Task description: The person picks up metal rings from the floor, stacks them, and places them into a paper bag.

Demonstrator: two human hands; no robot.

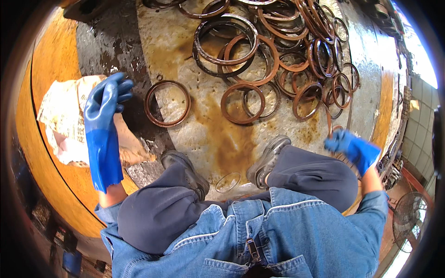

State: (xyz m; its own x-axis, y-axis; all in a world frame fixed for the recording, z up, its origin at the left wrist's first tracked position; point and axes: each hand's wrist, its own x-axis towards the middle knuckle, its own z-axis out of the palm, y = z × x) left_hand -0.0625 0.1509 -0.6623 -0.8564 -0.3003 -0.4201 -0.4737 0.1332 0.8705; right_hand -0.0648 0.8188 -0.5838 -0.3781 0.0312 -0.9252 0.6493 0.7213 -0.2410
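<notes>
Both my hands wear long blue rubber gloves. My left hand (pixel 109 97) hovers over a crumpled off-white sack (pixel 60 116), its fingers loosely bent and apart with nothing in them. At the right my right hand (pixel 344 142), a little blurred, has its fingers closed on a thin brown ring (pixel 329 121), seen nearly edge-on beside the pile. Single brown rings, like oil seals, lie in front of me: one ring (pixel 147 104) near my left hand and another ring (pixel 224 104) nearer the middle.
A heap of brown and black rings (pixel 282 28) covers the far middle and right of the oil-stained floor slab (pixel 194 143). A thin ring (pixel 228 182) lies between my shoes (pixel 273 157). Yellow boards (pixel 51 185) run along the left. A fan (pixel 410 220) stands at the right.
</notes>
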